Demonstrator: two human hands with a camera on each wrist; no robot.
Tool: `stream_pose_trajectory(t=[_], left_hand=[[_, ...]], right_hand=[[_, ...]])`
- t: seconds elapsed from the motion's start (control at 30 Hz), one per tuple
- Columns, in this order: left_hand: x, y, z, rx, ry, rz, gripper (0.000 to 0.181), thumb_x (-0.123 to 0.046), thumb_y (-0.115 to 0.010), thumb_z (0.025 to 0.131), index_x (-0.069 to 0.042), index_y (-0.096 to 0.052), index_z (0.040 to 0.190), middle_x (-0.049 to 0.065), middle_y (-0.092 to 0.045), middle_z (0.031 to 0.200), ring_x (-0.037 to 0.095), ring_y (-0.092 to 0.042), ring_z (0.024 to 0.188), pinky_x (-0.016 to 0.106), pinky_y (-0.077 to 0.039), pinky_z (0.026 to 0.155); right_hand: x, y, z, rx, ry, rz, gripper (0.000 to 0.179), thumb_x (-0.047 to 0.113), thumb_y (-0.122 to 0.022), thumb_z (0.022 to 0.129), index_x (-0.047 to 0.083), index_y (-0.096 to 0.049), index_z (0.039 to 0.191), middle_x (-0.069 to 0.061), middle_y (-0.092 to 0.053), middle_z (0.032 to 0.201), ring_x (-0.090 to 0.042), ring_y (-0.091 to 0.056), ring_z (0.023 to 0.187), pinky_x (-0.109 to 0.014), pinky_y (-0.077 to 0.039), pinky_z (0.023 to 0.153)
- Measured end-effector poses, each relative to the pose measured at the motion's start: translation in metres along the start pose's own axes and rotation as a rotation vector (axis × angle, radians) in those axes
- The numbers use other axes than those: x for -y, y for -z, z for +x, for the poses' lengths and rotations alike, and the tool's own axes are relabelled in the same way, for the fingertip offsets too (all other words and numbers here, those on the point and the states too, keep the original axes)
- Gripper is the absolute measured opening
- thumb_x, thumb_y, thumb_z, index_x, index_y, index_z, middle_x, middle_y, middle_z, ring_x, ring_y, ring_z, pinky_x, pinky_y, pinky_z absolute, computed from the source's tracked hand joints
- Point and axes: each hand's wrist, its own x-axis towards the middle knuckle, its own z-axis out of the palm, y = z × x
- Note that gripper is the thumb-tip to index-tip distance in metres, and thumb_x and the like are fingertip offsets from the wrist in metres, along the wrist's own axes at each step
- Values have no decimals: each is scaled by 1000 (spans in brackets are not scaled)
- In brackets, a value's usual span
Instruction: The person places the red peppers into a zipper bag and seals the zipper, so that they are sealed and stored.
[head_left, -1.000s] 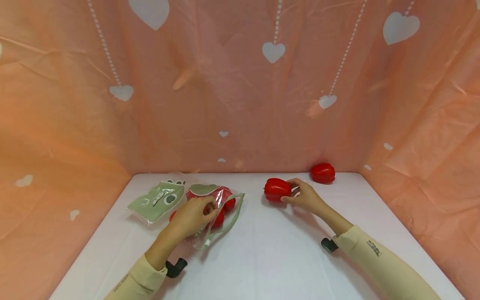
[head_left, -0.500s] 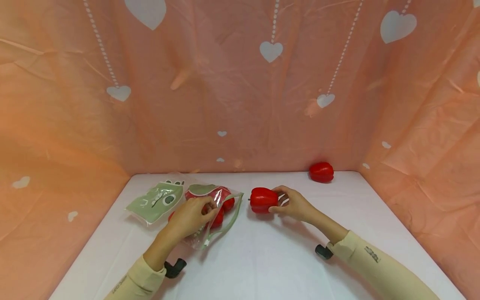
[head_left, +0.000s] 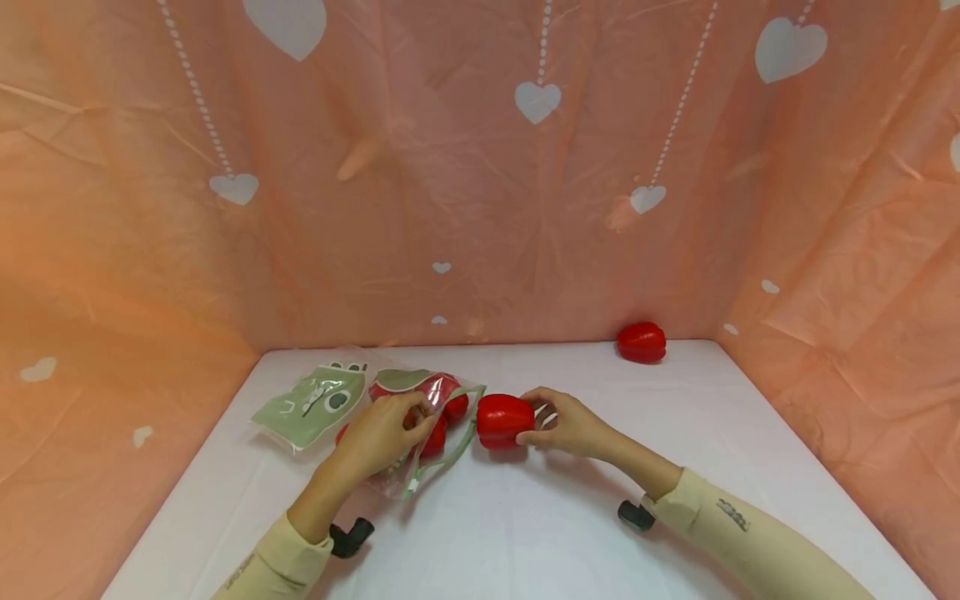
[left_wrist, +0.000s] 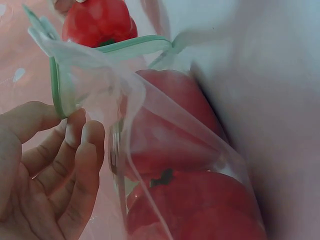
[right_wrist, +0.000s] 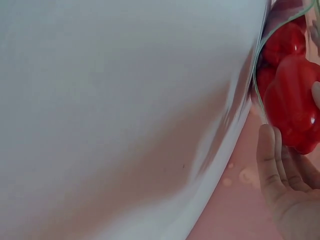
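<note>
A clear zip bag (head_left: 459, 447) with a green zip edge lies left of the middle of the table, its mouth facing right. Several red bell peppers (left_wrist: 175, 125) are inside it. My left hand (head_left: 386, 429) pinches the bag's upper edge between thumb and fingers, lifting that side. At the bag's mouth, my right hand (head_left: 572, 427) grips another red bell pepper (head_left: 502, 421) by its right end, the stem end toward the opening. In the left wrist view this pepper shows just beyond the green zip. The far fingers of the right hand are partly hidden behind the pepper.
A green plastic piece with a cartoon face (head_left: 307, 408) lies left of the peppers; whether it belongs to the same bag I cannot tell. One loose red bell pepper (head_left: 641, 342) sits at the table's back right. Orange cloth (head_left: 480, 208) with hearts hangs behind the white table (head_left: 540, 525).
My right hand has carried the bell pepper leftward and nearer to me, up to the bag's mouth. The left hand stays on the bag's edge.
</note>
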Motion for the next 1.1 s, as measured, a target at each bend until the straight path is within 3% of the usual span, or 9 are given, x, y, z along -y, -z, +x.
stream_pose_trajectory(t=[0.23, 0.47, 1.1], left_hand=[[-3, 0, -1, 22, 23, -3, 8, -21, -79, 97, -20, -72, 95, -14, -61, 71, 8, -52, 62, 30, -44, 56], [-5, 0, -1, 30, 37, -19, 8, -21, -79, 97, -19, -72, 96, -14, -60, 71, 8, -52, 62, 29, -43, 55], [-6, 0, 0, 31, 11, -42, 6, -18, -79, 97, -18, -73, 99, -13, -65, 75, 7, -55, 67, 29, -48, 63]], right_hand=[[4, -15, 6, 19, 3, 15, 52, 19, -87, 91, 2, -65, 135, -7, -71, 116, -19, -67, 99, -32, -62, 86], [6, -27, 10, 17, 21, 27, 49, 17, -88, 88, -1, -67, 129, -7, -71, 110, -16, -66, 89, -25, -60, 80], [17, -45, 15, 50, -74, 79, 53, 19, -87, 90, -6, -65, 131, -8, -72, 108, -16, -71, 86, -30, -61, 73]])
